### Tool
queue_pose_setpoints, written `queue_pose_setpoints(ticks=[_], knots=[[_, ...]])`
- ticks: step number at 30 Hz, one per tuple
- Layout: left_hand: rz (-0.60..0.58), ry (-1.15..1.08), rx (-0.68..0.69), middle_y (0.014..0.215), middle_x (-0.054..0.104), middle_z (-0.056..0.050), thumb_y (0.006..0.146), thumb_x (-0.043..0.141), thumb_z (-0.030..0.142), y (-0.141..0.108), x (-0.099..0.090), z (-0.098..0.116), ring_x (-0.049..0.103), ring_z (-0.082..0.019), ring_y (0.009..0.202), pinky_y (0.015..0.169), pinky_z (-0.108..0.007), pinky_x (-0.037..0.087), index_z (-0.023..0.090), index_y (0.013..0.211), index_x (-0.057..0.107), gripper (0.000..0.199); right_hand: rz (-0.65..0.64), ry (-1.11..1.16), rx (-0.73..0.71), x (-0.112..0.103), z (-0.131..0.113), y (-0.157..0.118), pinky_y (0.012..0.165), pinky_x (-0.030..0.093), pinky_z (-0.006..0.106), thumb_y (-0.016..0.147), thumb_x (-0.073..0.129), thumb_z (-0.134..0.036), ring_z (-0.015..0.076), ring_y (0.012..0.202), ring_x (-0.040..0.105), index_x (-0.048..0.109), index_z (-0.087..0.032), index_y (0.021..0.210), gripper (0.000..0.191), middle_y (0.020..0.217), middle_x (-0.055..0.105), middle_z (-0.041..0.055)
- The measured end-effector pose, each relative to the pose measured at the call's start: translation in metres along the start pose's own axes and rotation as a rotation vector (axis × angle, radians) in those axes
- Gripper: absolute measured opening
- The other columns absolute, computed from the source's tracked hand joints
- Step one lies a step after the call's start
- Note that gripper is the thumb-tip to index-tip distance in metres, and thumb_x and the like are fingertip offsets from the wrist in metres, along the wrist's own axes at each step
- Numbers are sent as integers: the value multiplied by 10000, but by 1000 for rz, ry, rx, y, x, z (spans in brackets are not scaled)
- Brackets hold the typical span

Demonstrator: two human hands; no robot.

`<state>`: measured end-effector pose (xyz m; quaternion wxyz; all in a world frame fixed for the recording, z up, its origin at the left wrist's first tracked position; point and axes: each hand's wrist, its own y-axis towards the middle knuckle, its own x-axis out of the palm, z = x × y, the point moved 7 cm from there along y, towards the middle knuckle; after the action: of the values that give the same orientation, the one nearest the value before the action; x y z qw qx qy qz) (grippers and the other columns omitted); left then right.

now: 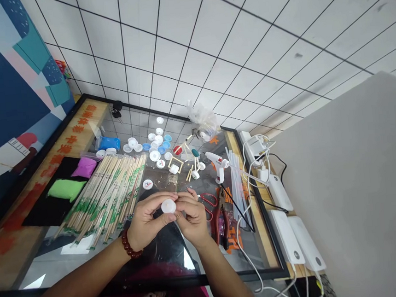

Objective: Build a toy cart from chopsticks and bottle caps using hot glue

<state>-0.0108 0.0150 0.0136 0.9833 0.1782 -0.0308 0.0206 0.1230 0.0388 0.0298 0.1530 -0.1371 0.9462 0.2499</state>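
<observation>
- Bare forearms (pixel 77 275) reach in nearest the head camera, a beaded bracelet (pixel 130 245) on the left wrist, over a glass-topped table (pixel 264 273).
- Left hand (pixel 148 219): thumb and fingers pinch a round white cap (pixel 168 206), held up between the hands, clear of the glass.
- Right hand (pixel 192 217): fingers curled in, seemingly gripping the same cap at its right edge; whether they hide anything else, I cannot tell.
- Done, as I judge it: beyond the hands stand a small stick frame (pixel 176 162) with a white cap at its foot, and a stick piece with a green top (pixel 195 153).
- Left over: loose white caps (pixel 159 139) and blue caps (pixel 166 145), a few cut sticks (pixel 189 173), and a broad row of wrapped chopsticks (pixel 114 188).
- Glue gun (pixel 216 160), glue sticks (pixel 236 189) and pliers (pixel 219 223) lie to the right, none in hand.
- Overall, work looks partway along, the held cap apparently unfinished.
</observation>
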Motion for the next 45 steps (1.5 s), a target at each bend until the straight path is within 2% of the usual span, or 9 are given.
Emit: queue_pose_setpoints(ticks=[6, 10, 14, 19, 27, 32, 35, 42, 45], knots=[[123, 110, -23, 968, 773, -87, 648, 884, 234, 0, -6, 1, 730, -214, 892, 791, -297, 595, 198, 945, 773, 319, 37, -46, -43, 0, -2, -2, 1043, 285, 422, 845, 645, -172, 194, 827, 680, 730, -253, 781, 134, 740, 728, -10], [138, 200, 3, 911, 780, -78, 652, 880, 228, 3, -8, 9, 733, -200, 842, 777, -289, 596, 184, 891, 770, 267, -5, -16, -6, 3, 1, -1, 1046, 275, 426, 879, 617, -220, 195, 822, 677, 719, -246, 771, 150, 741, 721, -4], [58, 233, 67, 985, 781, -87, 749, 802, 191, 8, -5, 18, 732, -197, 919, 848, -299, 589, 183, 966, 766, 220, -72, 54, 43, 4, 5, 1, 1022, 292, 408, 920, 603, -291, 195, 829, 669, 714, -243, 758, 202, 748, 718, 0], [-31, 212, 127, 1036, 775, -83, 777, 775, 175, 11, -1, 20, 712, -201, 991, 912, -327, 569, 199, 1035, 756, 260, -144, 129, 102, 6, 12, 2, 1003, 312, 404, 935, 606, -401, 183, 773, 633, 681, -222, 712, 295, 717, 680, -2], [-131, 133, 122, 1115, 756, -94, 823, 720, 167, 9, 4, 15, 693, -216, 1059, 963, -360, 541, 210, 1123, 732, 304, -190, 195, 154, 9, 21, 0, 979, 338, 381, 914, 629, -478, 160, 723, 613, 669, -205, 668, 369, 700, 671, -8], [-174, 96, 119, 1110, 754, -111, 833, 705, 190, 11, 7, 15, 691, -240, 1065, 962, -399, 540, 207, 1141, 724, 309, -230, 306, 217, 11, 26, -1, 767, 459, 321, 860, 659, -557, 148, 624, 578, 694, -192, 644, 426, 632, 659, 1], [-177, 80, 123, 1110, 755, -120, 834, 702, 197, 11, 8, 16, 690, -250, 1068, 964, -420, 537, 208, 1124, 728, 291, -246, 397, 287, 13, 29, -3, 621, 459, 275, 829, 698, -543, 137, 574, 549, 710, -191, 647, 397, 601, 640, 0], [-208, 72, 94, 1129, 749, -130, 845, 687, 246, 10, 10, 13, 691, -255, 1060, 963, -420, 533, 207, 1114, 735, 276, -317, 528, 440, 21, 37, -9, 568, 463, 262, 725, 778, -576, 137, 562, 540, 727, -184, 642, 403, 603, 638, 8], [-208, 68, 57, 1098, 753, -129, 860, 673, 301, 10, 10, 12, 697, -250, 1031, 933, -394, 545, 199, 1093, 741, 264, -363, 631, 506, 26, 41, -15, 531, 434, 237, 735, 794, -524, 116, 526, 513, 720, -173, 634, 373, 564, 610, -5]])
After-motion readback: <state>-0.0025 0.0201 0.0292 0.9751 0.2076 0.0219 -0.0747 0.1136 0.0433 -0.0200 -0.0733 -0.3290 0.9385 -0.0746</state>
